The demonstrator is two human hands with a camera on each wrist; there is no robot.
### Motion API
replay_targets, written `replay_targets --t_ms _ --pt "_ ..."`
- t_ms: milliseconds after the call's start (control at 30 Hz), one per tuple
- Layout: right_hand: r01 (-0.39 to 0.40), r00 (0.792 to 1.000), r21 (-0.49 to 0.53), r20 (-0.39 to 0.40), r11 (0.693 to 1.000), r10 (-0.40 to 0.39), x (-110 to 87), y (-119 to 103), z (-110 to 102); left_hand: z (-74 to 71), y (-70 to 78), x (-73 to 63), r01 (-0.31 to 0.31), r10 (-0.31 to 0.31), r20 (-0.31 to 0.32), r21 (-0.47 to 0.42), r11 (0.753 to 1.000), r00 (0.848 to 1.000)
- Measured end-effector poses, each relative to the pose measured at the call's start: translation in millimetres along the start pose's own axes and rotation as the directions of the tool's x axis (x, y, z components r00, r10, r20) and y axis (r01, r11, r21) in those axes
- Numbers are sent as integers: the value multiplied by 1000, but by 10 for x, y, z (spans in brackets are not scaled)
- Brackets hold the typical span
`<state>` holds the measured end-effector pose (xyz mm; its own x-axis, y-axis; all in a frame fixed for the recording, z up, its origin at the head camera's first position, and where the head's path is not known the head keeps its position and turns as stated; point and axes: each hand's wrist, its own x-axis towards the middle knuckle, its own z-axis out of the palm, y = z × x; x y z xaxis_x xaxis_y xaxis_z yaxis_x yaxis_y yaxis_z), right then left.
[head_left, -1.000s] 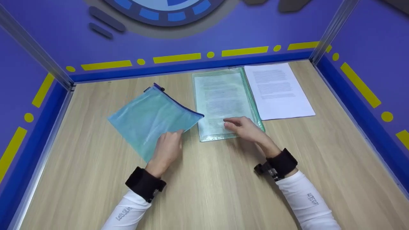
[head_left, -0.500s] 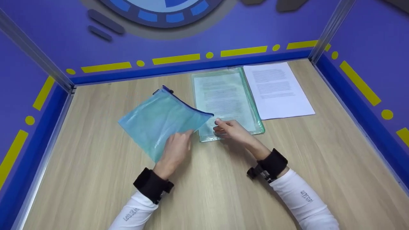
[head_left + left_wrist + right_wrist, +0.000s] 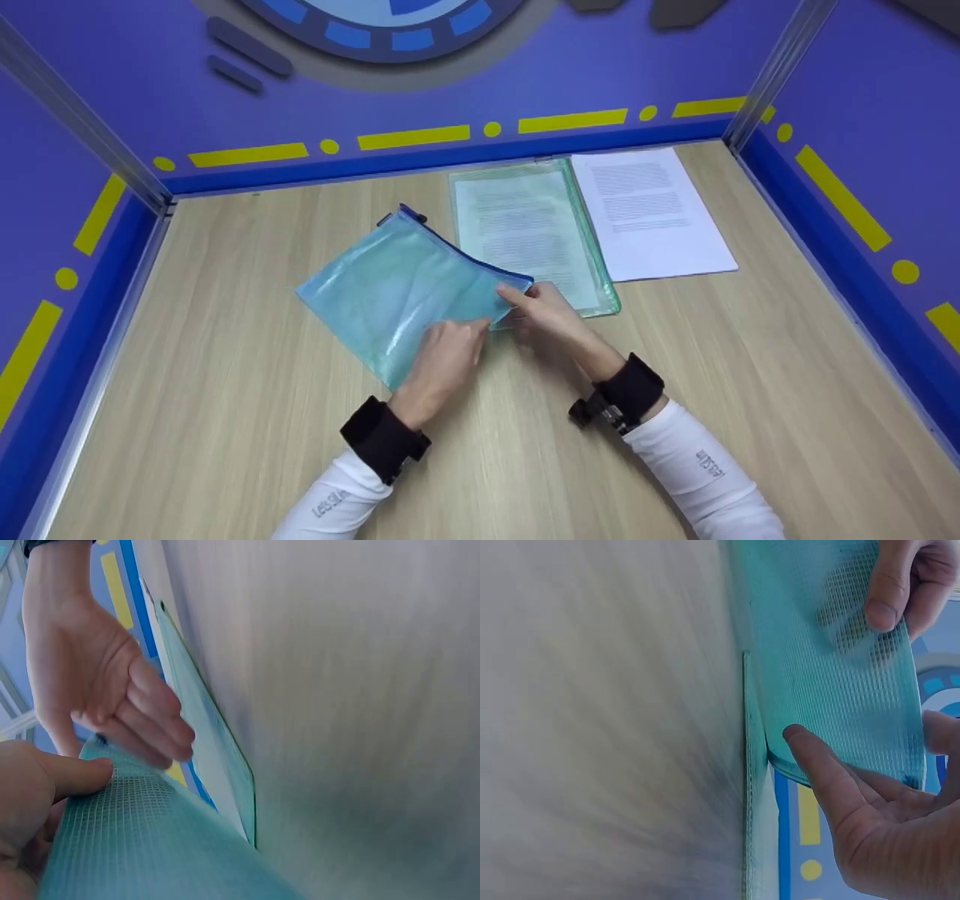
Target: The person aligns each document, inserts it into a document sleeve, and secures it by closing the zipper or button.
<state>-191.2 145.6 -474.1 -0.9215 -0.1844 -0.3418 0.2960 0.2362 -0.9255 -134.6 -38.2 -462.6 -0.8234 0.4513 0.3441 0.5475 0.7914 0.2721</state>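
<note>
A blue-green mesh zip pouch (image 3: 375, 292) with a dark blue zipper slants up from the table in the head view. My left hand (image 3: 442, 360) pinches its near right edge, thumb flat on the mesh in the left wrist view. At the zipper-end corner is my right hand (image 3: 551, 319), thumb on the upper side. In the right wrist view that hand's fingers (image 3: 825, 769) stretch straight along the pouch's other face. Behind the hands lies a green-edged clear zip pouch (image 3: 525, 225) with printed sheets inside; my right hand partly covers its near end.
A stack of printed white paper (image 3: 652, 217) lies at the back right, against the green-edged pouch. Blue panels with yellow marks (image 3: 416, 139) wall in the wooden table (image 3: 487, 465) at the back and both sides.
My left hand has carried the blue-green pouch to the right, its corner now over the green-edged pouch. My right hand has moved left and turned, meeting that corner.
</note>
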Motion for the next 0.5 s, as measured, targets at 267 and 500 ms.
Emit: replay_targets --t_ms 267,500 --pt "124 989 -45 -71 991 -127 29 36 -107 57 111 6 -5 11 56 -95 995 998" --pt "202 974 -78 -89 976 -209 68 50 -289 -36 13 69 102 -89 73 -202 974 993"
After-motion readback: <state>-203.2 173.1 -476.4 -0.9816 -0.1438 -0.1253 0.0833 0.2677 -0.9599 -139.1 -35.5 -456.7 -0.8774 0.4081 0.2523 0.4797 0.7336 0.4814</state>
